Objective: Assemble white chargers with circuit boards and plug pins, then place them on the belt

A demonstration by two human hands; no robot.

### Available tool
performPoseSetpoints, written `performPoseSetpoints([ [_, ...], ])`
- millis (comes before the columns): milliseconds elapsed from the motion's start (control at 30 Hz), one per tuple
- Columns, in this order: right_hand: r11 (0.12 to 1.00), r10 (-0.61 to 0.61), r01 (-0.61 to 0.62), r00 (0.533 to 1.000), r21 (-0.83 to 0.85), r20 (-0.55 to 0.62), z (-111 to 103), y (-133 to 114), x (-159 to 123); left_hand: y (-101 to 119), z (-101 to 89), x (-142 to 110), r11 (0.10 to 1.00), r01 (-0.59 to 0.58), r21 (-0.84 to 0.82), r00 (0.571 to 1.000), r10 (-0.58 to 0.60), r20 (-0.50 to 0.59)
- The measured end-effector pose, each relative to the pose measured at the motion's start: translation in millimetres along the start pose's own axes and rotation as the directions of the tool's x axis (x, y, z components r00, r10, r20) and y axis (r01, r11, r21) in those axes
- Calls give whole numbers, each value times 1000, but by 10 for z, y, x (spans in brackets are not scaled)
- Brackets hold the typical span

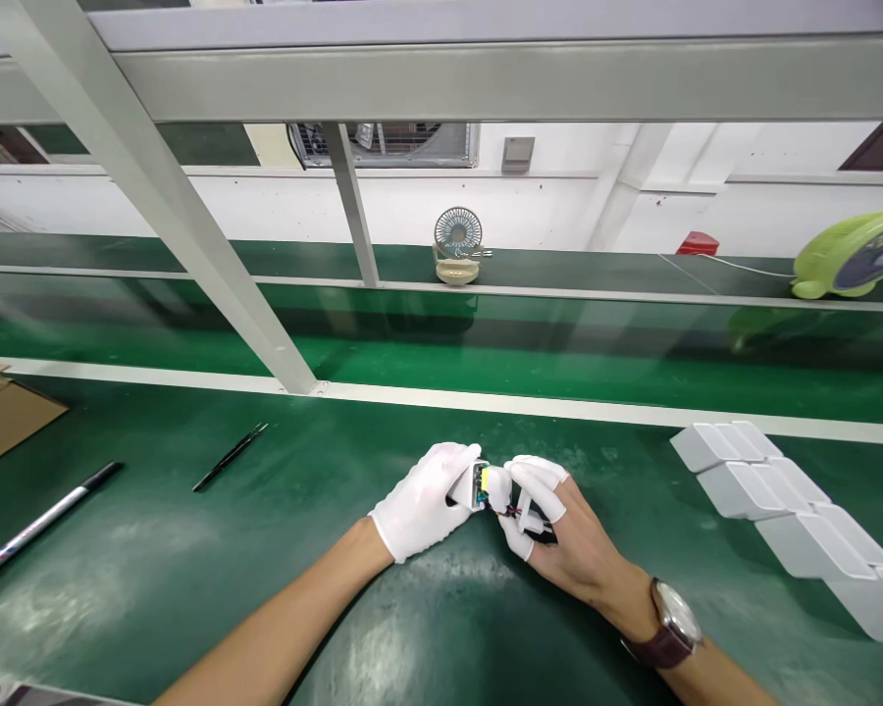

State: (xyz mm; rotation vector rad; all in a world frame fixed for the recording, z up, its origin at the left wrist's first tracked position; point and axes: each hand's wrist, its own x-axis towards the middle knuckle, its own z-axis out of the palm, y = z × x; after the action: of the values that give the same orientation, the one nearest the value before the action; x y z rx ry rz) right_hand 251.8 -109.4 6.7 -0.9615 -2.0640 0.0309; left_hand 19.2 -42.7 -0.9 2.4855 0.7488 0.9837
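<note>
My left hand [423, 500], in a white glove, is closed around a small white housing [477, 485] whose open end shows a yellow and blue part. My right hand [551, 525], bare with white finger cots and a wristwatch [669, 628], pinches that open end with its fingertips. Thin red and black wires [519, 512] run from the part under my right fingers. Both hands rest just above the green mat [191, 549], near its middle.
A row of white plastic housings [787, 520] lies at the right. Black tweezers [230, 457] and a marker pen [48, 517] lie at the left, beside a cardboard piece [0, 412]. Behind runs a green conveyor [486, 343], with a small desk fan [457, 245] and a green fan [854, 257].
</note>
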Motion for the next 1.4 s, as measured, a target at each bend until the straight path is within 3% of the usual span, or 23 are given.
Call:
performPoseSetpoints([
  [567,998,24,-19,997,-65,79,-11,-22,-12,81,-58,72,999,28,-18,1000,-27,10],
  [900,999,37,-35,994,-21,104,-46,-17,1,61,-31,73,998,57,-14,998,-57,36],
  [1400,997,68,-70,995,25,75,-20,-6,25,48,24,34,996,85,11,996,-85,15],
])
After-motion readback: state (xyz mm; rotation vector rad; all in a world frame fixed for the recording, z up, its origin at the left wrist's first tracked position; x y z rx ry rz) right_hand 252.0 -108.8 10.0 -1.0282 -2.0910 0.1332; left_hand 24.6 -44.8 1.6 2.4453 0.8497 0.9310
